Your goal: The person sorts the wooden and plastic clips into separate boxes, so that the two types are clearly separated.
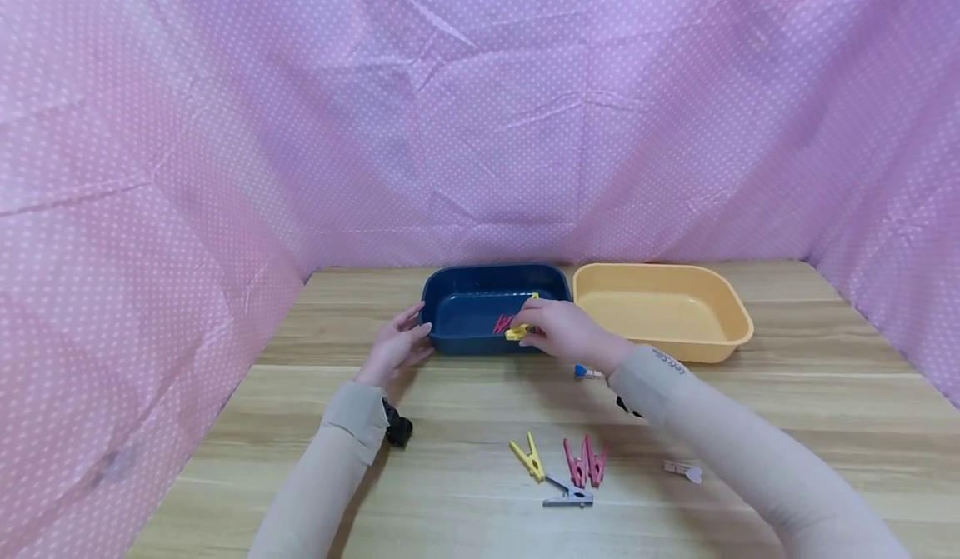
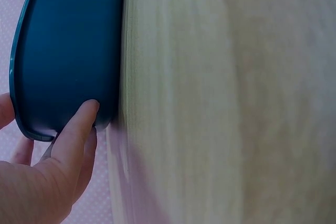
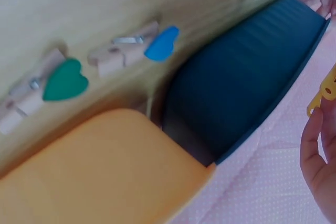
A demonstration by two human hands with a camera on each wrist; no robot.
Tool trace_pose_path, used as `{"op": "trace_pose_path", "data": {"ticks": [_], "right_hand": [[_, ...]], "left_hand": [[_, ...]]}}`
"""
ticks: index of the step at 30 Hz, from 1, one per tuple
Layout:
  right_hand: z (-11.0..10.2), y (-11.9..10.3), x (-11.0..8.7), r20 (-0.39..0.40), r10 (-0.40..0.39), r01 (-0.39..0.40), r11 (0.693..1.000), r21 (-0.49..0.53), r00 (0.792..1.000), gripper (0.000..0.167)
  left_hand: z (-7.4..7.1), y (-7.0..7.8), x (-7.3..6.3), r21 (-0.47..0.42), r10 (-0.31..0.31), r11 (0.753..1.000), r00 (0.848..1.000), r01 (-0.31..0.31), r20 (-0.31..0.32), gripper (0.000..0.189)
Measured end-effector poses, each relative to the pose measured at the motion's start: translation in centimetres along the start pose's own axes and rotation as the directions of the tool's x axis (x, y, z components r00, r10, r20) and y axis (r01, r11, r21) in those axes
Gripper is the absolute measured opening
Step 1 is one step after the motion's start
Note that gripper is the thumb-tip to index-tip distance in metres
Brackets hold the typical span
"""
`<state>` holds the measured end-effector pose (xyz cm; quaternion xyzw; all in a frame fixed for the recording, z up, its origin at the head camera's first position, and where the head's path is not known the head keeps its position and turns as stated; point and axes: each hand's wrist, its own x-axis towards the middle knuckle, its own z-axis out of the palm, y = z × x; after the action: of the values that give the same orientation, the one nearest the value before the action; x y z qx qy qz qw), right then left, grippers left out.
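Note:
My right hand pinches a yellow clothespin over the near right part of the dark blue bin. In the right wrist view the yellow clothespin shows at the right edge, at the fingertips. Red-pink clothespins lie inside the bin, partly behind the hand. A bit of yellow shows just past the knuckles; what it belongs to is hidden. At the bin's left end my left hand rests its spread fingers against the wall, as the left wrist view also shows on the bin.
A yellow-orange bin stands right of the blue one. Nearer lie a yellow clothespin, pink clothespins, a grey clothespin and a pale heart clothespin. Blue-heart and green-heart wooden clothespins lie before the bins.

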<state>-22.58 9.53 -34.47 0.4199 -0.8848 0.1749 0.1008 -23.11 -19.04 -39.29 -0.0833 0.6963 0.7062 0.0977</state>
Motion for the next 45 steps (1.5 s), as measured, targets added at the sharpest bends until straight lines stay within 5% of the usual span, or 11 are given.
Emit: {"op": "trace_pose_path", "data": {"ticks": [9,16,26,37,45], "right_hand": [[-1.2,1.5,2.0,-0.002,0.115,-0.115,0.993,0.027,0.993,0.02],[-1.7,2.2,3.5,0.053,0.24,-0.243,0.968,0.066,0.969,0.021],[-2.6,2.9,5.8,0.079,0.321,-0.325,0.944,0.054,0.944,0.023],[-0.9,3.8,6.9,0.115,0.411,-0.422,0.901,0.101,0.904,0.024],[0.3,3.7,7.0,0.144,0.422,-0.442,0.883,0.158,0.895,0.036]], "left_hand": [[0.0,0.3,0.2,0.012,0.005,1.0,1.0,-0.005,-0.001,0.054],[-0.1,0.1,0.2,0.003,-0.004,1.0,1.0,0.004,-0.001,0.055],[0.0,0.4,-0.2,0.005,0.006,1.0,1.0,-0.006,0.0,0.056],[-0.1,0.1,-0.2,0.003,0.001,1.0,1.0,-0.001,-0.005,0.056],[-0.1,-0.1,-0.1,0.003,-0.007,1.0,1.0,0.007,-0.013,0.055]]}}
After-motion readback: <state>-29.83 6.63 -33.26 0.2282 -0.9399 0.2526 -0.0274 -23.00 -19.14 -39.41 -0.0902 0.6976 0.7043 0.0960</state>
